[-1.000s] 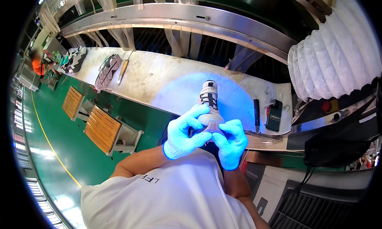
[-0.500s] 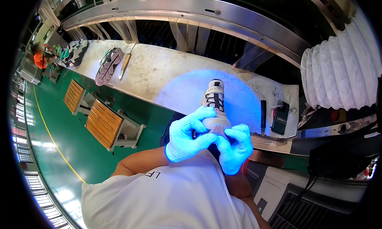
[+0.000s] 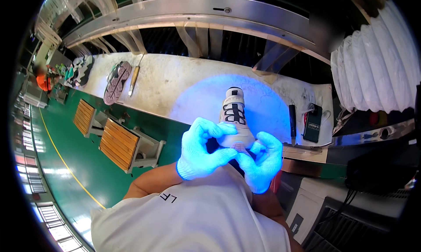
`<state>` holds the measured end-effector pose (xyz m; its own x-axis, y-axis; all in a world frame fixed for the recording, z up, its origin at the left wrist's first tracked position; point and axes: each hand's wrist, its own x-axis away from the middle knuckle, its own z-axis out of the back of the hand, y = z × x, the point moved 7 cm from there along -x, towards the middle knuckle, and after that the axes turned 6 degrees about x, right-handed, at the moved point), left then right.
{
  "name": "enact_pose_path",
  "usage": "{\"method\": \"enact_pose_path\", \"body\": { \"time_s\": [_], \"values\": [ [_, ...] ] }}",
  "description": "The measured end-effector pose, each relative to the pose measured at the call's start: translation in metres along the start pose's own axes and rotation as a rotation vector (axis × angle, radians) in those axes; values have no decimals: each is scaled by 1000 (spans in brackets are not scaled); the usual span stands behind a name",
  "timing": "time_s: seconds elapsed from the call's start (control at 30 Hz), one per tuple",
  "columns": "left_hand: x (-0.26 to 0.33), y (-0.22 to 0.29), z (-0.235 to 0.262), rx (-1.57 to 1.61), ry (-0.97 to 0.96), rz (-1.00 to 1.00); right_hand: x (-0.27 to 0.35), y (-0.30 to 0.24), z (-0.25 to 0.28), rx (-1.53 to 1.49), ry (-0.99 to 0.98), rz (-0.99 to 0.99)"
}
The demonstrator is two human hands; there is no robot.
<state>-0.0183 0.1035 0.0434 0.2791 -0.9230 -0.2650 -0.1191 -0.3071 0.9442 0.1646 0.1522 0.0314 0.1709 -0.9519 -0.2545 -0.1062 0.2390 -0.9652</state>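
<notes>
Resting toe-outward on the pale workbench (image 3: 184, 83), inside a round patch of blue light, one white sneaker (image 3: 234, 116) with dark lace panels is gripped at its heel end. It is clasped by the left hand (image 3: 202, 150) and the right hand (image 3: 262, 161), both in light knit gloves tinted blue. Just right of it, one dark pen-shaped tool (image 3: 292, 120) and one black handheld device (image 3: 312, 129) are laid. Far left, shoe soles (image 3: 116, 82) are set beside one wooden-handled tool (image 3: 133, 76). Two slatted wooden stands (image 3: 105, 136) are seen on the green floor (image 3: 66, 164).
</notes>
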Motion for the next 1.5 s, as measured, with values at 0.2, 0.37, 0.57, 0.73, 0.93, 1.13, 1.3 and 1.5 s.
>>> {"method": "enact_pose_path", "body": {
  "time_s": [0.2,0.37,0.57,0.73,0.93,1.13,1.3,1.5],
  "values": [
    [-18,6,7,-99,-370,57,9,4,-18,4,-116,40],
    [-5,-7,19,4,-222,291,9,-12,-23,193,-202,160],
    [-21,-5,13,116,-235,343,2,-15,-23,245,-140,199],
    [-34,-6,15,-20,-304,197,-14,-17,-18,376,-80,223],
    [-53,0,14,-92,-332,282,-37,-18,-16,393,-83,188],
    [-67,-3,21,-160,-407,242,-46,-8,-21,293,-84,230],
    [-70,-8,27,-80,-385,297,-47,4,-29,288,-111,168],
    [-71,-1,30,1,-394,441,-46,11,-40,320,-91,193]
  ]
}}
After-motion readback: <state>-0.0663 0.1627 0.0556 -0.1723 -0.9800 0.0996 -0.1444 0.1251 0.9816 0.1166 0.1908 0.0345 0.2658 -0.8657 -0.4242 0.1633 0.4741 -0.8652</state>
